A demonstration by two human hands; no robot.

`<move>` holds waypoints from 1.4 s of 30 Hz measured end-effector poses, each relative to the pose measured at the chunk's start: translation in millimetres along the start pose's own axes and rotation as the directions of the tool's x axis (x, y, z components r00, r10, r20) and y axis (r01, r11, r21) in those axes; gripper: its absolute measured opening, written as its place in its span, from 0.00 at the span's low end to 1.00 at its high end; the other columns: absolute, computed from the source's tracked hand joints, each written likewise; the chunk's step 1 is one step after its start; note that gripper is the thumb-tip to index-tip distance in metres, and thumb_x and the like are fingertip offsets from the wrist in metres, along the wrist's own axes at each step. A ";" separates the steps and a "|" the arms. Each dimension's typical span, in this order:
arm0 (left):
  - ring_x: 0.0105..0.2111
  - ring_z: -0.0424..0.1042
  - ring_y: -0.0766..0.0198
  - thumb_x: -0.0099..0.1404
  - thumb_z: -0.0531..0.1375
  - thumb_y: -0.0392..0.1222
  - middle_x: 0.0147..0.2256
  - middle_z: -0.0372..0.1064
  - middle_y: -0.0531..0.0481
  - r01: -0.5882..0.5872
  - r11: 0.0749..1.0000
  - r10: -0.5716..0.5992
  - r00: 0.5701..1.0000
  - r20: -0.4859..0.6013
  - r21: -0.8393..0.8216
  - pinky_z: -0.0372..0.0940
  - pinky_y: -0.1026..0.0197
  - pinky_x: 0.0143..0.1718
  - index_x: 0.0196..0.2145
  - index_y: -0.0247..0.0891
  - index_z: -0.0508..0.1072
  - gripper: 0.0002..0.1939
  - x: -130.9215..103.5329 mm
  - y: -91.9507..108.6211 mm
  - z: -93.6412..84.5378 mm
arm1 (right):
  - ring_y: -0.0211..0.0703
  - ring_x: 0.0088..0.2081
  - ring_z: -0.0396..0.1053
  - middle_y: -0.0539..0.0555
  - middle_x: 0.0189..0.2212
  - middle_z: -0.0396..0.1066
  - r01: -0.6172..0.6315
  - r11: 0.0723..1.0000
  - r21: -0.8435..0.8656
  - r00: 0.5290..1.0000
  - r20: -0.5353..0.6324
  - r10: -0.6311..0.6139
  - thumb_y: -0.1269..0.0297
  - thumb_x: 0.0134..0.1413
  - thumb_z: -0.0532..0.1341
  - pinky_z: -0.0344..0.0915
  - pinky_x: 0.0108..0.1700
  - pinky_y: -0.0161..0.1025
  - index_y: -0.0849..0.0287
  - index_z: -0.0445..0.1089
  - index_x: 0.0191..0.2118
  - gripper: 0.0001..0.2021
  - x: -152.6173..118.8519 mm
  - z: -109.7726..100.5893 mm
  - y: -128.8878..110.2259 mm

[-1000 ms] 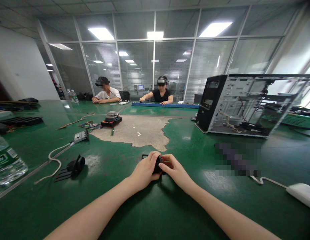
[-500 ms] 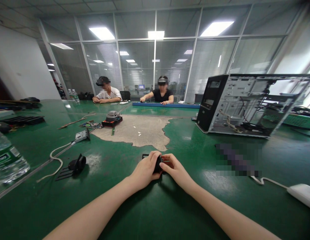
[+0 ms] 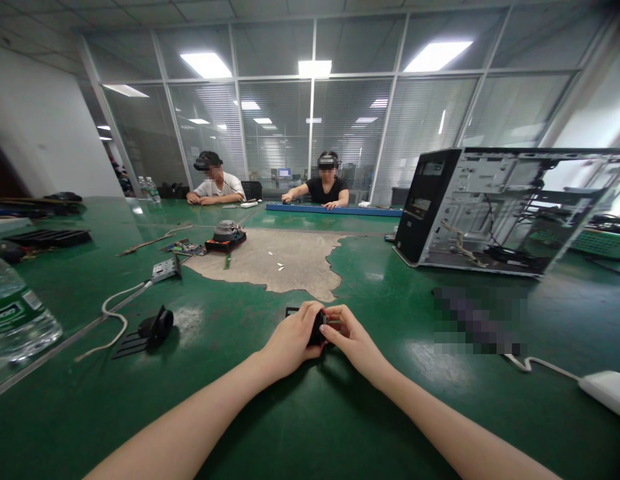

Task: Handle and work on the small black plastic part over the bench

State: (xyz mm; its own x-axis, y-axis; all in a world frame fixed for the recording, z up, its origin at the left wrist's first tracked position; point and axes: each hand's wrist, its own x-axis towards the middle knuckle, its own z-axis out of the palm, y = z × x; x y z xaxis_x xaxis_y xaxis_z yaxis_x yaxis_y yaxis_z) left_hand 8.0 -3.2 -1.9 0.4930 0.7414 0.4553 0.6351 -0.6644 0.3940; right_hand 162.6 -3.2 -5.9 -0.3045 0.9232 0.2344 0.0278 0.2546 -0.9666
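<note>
Low over the green table [image 3: 310, 427], both my hands meet at a small black part [image 3: 317, 328]. My left hand [image 3: 293, 337] is wrapped over it from the left, and a flat slotted piece of it juts out beyond the fingers. From the right, my right hand [image 3: 347, 333] pinches the part's near side between curled fingers and thumb. Most of the part is covered, so its exact kind is unclear. A similar black part with a round end and flat slotted prongs [image 3: 157, 325] lies to the left of my hands.
An open computer case [image 3: 415, 220] stands at right, near a white power strip [image 3: 607, 392]. At left are a water bottle [image 3: 20, 313], a metal bracket [image 3: 166, 268] and a white cord. A heatsink fan [image 3: 227, 232] sits ahead. Two people sit across the table.
The view has shifted very slightly. Both hands stay on the black part in nearly the same pose.
</note>
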 end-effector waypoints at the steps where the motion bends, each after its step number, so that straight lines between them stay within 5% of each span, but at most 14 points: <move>1: 0.43 0.63 0.56 0.51 0.58 0.35 0.48 0.54 0.46 0.003 1.000 -0.003 1.000 0.001 -0.005 0.62 0.53 0.41 0.49 0.42 0.49 0.30 0.1 0.0 0.0 | 0.39 0.38 0.65 0.52 0.37 0.63 -0.014 1.000 -0.009 1.000 -0.007 0.013 0.61 0.46 0.58 0.64 0.39 0.39 0.57 0.60 0.39 0.12 0.4 -0.1 -0.1; 24: 0.43 0.63 0.55 0.48 0.58 0.32 0.48 0.53 0.45 0.023 0.999 -0.024 0.999 0.026 0.026 0.63 0.53 0.40 0.49 0.41 0.49 0.32 0.7 0.4 -0.4 | 0.40 0.41 0.63 0.50 0.37 0.61 0.053 0.998 -0.035 0.998 0.024 -0.052 0.63 0.46 0.59 0.65 0.38 0.37 0.56 0.59 0.36 0.10 -7.5 0.7 -7.7; 32: 0.44 0.63 0.56 0.50 0.58 0.34 0.48 0.54 0.46 0.021 1.000 -0.021 1.000 0.012 0.006 0.62 0.53 0.41 0.50 0.42 0.49 0.31 0.6 1.3 -1.5 | 0.39 0.38 0.65 0.52 0.37 0.63 -0.025 0.999 -0.026 1.000 0.010 0.025 0.62 0.48 0.57 0.64 0.40 0.39 0.57 0.59 0.38 0.11 -1.3 -0.3 -1.5; 42: 0.43 0.64 0.57 0.50 0.58 0.34 0.47 0.54 0.46 0.008 1.000 -0.008 1.000 0.008 0.002 0.63 0.54 0.40 0.49 0.41 0.49 0.30 -0.1 1.7 -2.4 | 0.38 0.38 0.64 0.50 0.35 0.62 0.055 0.998 0.000 0.998 0.020 -0.055 0.60 0.50 0.55 0.65 0.37 0.37 0.56 0.59 0.36 0.09 -4.9 1.8 -2.5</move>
State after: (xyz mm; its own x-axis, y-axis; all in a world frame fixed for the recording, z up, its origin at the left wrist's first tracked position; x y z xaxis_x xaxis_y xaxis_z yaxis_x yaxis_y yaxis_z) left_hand 7.6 -4.7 0.7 0.4929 0.7472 0.4458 0.6399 -0.6585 0.3961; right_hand 162.3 -9.0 -4.9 -0.3248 0.9016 0.2855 0.0110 0.3055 -0.9521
